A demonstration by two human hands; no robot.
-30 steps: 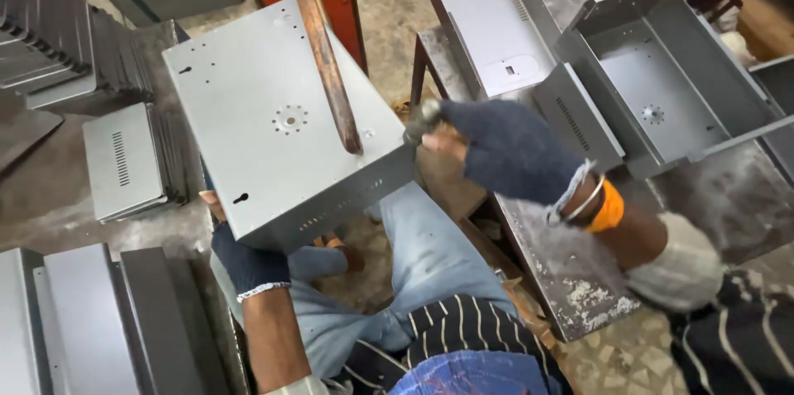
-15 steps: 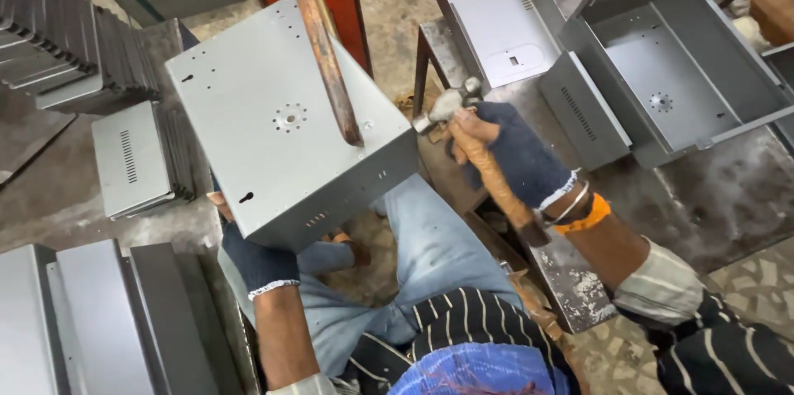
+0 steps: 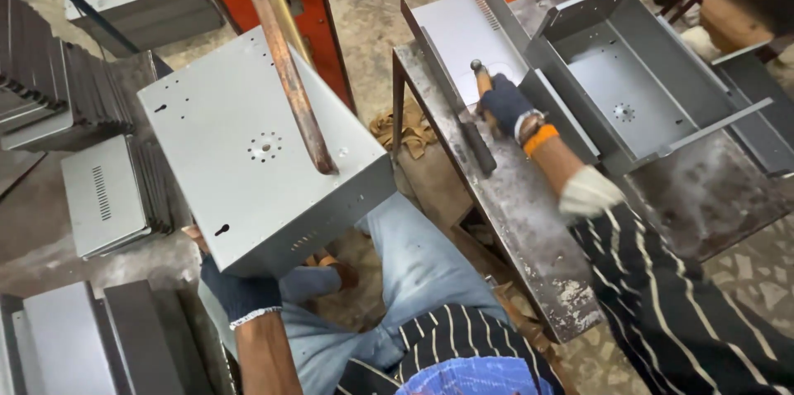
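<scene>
Head view, looking down over my lap. Left hand (image 3: 240, 296), dark glove, grips the near bottom corner of a grey metal box (image 3: 248, 155) and holds it tilted on my knees; fingers are wrapped under the edge, so clamped on the box. The box's top face has a ring of small holes at centre and a few slots near the edges.

A rusty metal arm (image 3: 289, 72) comes down from 12 o'clock and its tip rests on the box's top face, right of the hole ring. It hangs off an orange machine frame (image 3: 322, 23) behind the box.

Right hand (image 3: 504, 105), also gloved, with an orange band at the wrist, is closed around a wooden handle (image 3: 478, 78) out at 1 o'clock, over the worn steel table (image 3: 529, 229). I can't tell what's on the end of the handle; the hand covers it. A dark flat bar (image 3: 471, 134) lies on the table just left of that hand.

Around: open grey trays (image 3: 628, 89) on the table at 2 o'clock, touching one another. Stacked grey panels (image 3: 99, 196) on the floor at 9 o'clock, more at 7 o'clock (image 3: 66, 345) and 11 o'clock. A rag (image 3: 405, 126) on the floor between the box and the table leg.

The hands are well apart, with the table edge between them.
</scene>
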